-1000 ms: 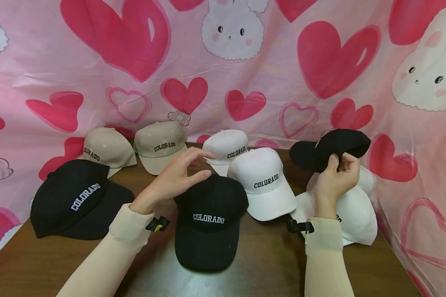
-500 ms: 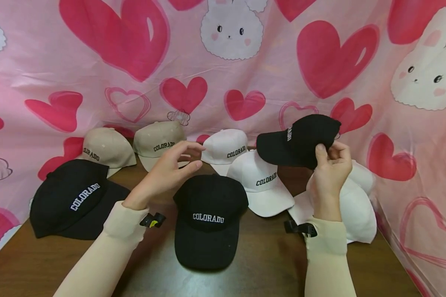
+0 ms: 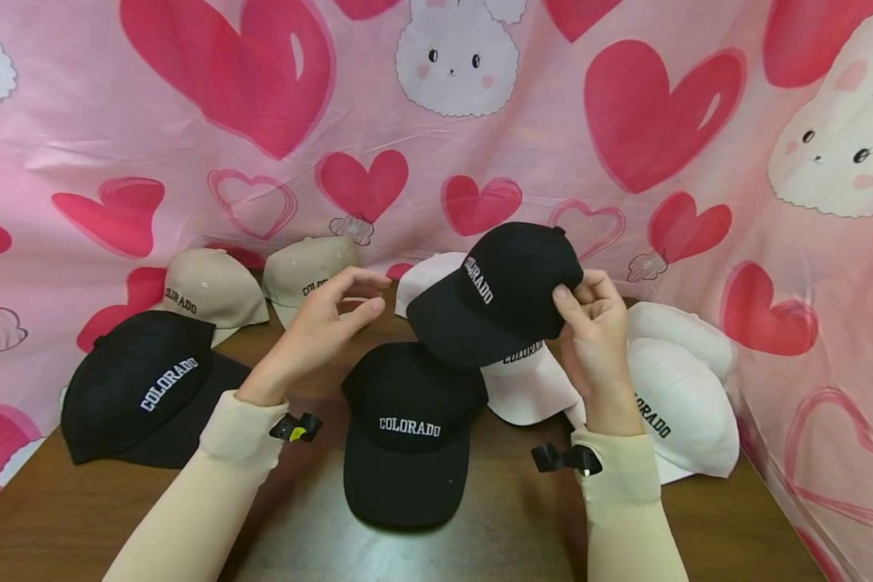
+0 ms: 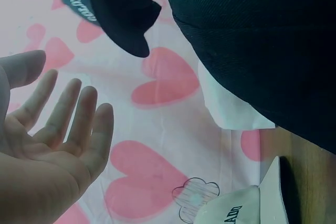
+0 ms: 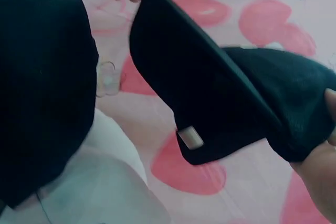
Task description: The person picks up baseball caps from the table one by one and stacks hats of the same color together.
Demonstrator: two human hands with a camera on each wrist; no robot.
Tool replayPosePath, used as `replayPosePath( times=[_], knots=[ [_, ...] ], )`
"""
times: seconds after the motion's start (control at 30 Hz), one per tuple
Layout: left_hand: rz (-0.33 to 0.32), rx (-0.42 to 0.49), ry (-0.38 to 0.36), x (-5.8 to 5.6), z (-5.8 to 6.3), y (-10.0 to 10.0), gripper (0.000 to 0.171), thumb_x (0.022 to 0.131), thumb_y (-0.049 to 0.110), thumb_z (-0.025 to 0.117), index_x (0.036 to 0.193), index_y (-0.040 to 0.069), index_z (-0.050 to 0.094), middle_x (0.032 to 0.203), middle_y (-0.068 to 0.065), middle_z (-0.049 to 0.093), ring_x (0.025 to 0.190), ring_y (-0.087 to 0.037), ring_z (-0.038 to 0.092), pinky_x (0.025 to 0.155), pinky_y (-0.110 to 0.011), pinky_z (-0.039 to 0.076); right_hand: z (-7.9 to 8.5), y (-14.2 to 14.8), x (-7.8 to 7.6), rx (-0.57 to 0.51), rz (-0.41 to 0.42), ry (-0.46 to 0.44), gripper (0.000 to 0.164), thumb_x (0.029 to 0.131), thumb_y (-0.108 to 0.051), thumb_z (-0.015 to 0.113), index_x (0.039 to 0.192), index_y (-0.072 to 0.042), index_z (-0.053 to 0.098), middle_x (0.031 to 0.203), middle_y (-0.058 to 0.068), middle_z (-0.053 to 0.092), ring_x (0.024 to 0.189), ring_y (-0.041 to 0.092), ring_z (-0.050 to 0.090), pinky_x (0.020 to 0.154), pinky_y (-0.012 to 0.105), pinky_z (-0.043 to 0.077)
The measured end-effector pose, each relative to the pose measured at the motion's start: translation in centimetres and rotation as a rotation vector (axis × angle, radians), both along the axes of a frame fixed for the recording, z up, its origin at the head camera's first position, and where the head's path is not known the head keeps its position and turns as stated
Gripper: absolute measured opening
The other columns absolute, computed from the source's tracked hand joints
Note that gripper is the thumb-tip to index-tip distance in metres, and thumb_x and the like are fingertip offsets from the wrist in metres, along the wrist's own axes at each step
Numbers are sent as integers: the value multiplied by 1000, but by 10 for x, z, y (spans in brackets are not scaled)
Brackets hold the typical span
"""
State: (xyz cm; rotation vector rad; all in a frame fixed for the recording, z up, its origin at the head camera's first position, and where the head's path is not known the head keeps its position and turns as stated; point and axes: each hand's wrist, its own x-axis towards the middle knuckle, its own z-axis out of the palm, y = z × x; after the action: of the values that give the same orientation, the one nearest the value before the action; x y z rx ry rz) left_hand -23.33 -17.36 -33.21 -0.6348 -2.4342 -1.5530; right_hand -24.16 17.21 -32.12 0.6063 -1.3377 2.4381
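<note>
My right hand (image 3: 598, 347) pinches the rear edge of a black baseball cap (image 3: 502, 291) between thumb and fingers, holding it up with its brim toward the left. In the right wrist view the underside of this cap (image 5: 178, 72) shows a small pale label. It overlaps a white cap (image 3: 527, 388) and the top of another black cap (image 3: 407, 436), which lies brim forward at the table's middle. My left hand (image 3: 320, 327) hovers left of the held cap, fingers spread and holding nothing; the left wrist view shows its palm (image 4: 58, 166) bare.
Two beige caps (image 3: 211, 291) stand at the back left, behind a large black cap (image 3: 153, 396). White caps (image 3: 687, 412) sit at the right by the pink heart-print cloth (image 3: 436, 186), which rises behind the wooden table (image 3: 509, 517).
My right hand has carried the black cap leftward from above the white caps at the right, turning its lettering into view. The left hand has drawn slightly to the left.
</note>
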Motion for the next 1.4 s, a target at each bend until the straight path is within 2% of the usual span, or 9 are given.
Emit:
replayPosePath(
  times=[0.27, 0.47, 0.57, 0.7, 0.8, 1.03, 1.23, 1.4],
  knots=[
    [-11, 18, -10, 0, -2, 0, 38, 107, 31, 65, 143, 20, 61, 140, 1, 64, 127, -21, 61, 114, -48, 46, -5, -11, 7, 166, 272, 65, 37, 101, 20, 44, 112, -9, 64, 113, 4, 75, 105, 17, 72, 91, 29, 59],
    [-110, 22, 21, -1, -3, 3, 43, 108, 27, 62, 150, 21, 57, 147, 1, 61, 132, -20, 59, 116, -51, 44, -10, -19, 9, 187, 452, 97, 40, 100, 21, 41, 114, -9, 63, 108, 4, 74, 104, 17, 70, 91, 28, 58],
    [-168, 26, -2, 0, -4, 3, 45, 110, 30, 59, 154, 21, 55, 148, 0, 58, 131, -19, 57, 115, -45, 44, -11, -21, 10, 193, 507, 94, 42, 99, 21, 39, 115, -10, 63, 109, 3, 72, 105, 16, 69, 91, 27, 57],
    [-232, 57, -36, 0, -4, 3, 45, 112, 31, 52, 156, 20, 52, 150, 0, 56, 135, -19, 54, 119, -35, 40, -13, -24, 11, 214, 564, 88, 41, 99, 19, 39, 115, -11, 62, 108, 2, 71, 105, 15, 67, 90, 26, 56],
    [-261, 76, -61, 1, -5, 3, 44, 113, 30, 50, 155, 18, 52, 151, 0, 55, 137, -19, 52, 120, -34, 38, -15, -24, 11, 237, 602, 84, 38, 100, 17, 42, 114, -12, 62, 106, 0, 71, 103, 14, 68, 88, 26, 56],
    [-295, 63, -121, 3, -6, 1, 43, 111, 31, 52, 151, 14, 51, 144, -6, 55, 130, -24, 53, 111, -32, 46, -18, -26, 10, 274, 652, 74, 35, 100, 16, 43, 113, -11, 62, 105, 0, 70, 99, 14, 68, 86, 26, 57],
    [-323, 27, -148, 6, -3, 1, 34, 110, 37, 56, 136, 15, 59, 121, -8, 64, 111, -27, 63, 98, -33, 53, -19, -25, 8, 288, 680, 57, 38, 100, 16, 39, 115, -10, 61, 106, 1, 69, 99, 15, 68, 86, 26, 57],
    [-373, 56, -168, 6, -4, 2, 29, 108, 39, 61, 119, 12, 59, 103, -13, 61, 100, -31, 62, 88, -36, 53, -21, -21, 5, 330, 688, 17, 38, 100, 16, 37, 115, -10, 60, 107, 1, 68, 100, 14, 67, 87, 27, 56]
  ],
)
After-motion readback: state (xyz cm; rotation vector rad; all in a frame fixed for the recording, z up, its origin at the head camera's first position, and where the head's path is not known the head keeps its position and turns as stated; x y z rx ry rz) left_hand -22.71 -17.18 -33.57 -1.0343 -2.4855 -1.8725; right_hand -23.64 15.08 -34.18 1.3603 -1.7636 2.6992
